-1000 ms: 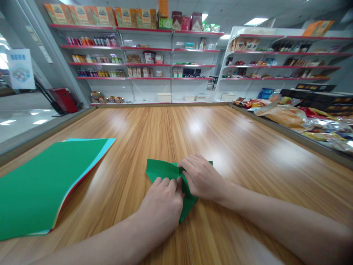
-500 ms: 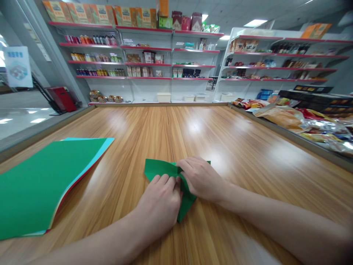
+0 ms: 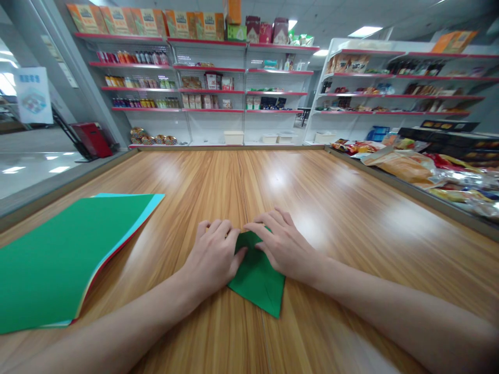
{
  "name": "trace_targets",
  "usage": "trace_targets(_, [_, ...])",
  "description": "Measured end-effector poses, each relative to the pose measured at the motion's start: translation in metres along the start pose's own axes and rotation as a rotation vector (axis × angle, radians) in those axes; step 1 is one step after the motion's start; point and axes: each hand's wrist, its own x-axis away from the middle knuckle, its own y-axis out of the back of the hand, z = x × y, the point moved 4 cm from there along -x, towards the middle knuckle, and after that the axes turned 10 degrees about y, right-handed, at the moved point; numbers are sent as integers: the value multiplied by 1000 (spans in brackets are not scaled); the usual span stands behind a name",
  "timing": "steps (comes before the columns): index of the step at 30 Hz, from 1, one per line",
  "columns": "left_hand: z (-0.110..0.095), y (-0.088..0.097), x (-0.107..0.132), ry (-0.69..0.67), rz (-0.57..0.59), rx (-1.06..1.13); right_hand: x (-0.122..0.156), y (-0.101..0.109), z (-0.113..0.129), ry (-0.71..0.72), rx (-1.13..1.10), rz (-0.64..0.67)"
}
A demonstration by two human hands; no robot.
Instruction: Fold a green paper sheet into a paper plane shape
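A folded green paper (image 3: 258, 280) lies on the wooden table (image 3: 343, 208) in front of me, its pointed corner toward me. My left hand (image 3: 212, 255) rests on the paper's far left part with the fingers lying flat and close together. My right hand (image 3: 283, 244) lies on its far right part, fingers stretched out and slightly spread. The fingertips of both hands nearly meet over the paper's upper middle. The far edge of the paper is hidden under the hands.
A stack of coloured sheets (image 3: 58, 254), green on top with blue and red below, lies at the left. Snack packets (image 3: 405, 163) fill a bin along the table's right edge. Store shelves (image 3: 210, 93) with goods stand behind.
Both hands have slid away from me and flattened onto the paper. The paper's left flap no longer sticks out; the shape is now narrower and pressed flat.
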Motion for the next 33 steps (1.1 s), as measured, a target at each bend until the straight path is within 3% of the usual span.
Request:
trace_targets(3, [4, -1, -2, 67, 29, -2, 0, 3, 5, -10, 14, -17])
trace_targets(7, [22, 1, -9, 226, 85, 7, 2, -1, 12, 9, -116, 56])
trace_targets(11, [46, -4, -20, 380, 266, 131, 2, -7, 11, 43, -232, 86])
trace_targets(17, [65, -20, -27, 472, 518, 342, 0, -11, 6, 81, -274, 131])
trace_targets(24, [62, -19, -26, 475, 528, 488, -2, -10, 7, 65, -283, 158])
trace_targets(29, [60, -21, -23, 610, 637, 628, -5, -11, 6, 91, -306, 188])
trace_targets(33, [58, -20, -25, 577, 552, 708, -5, -13, 5, 88, -316, 197])
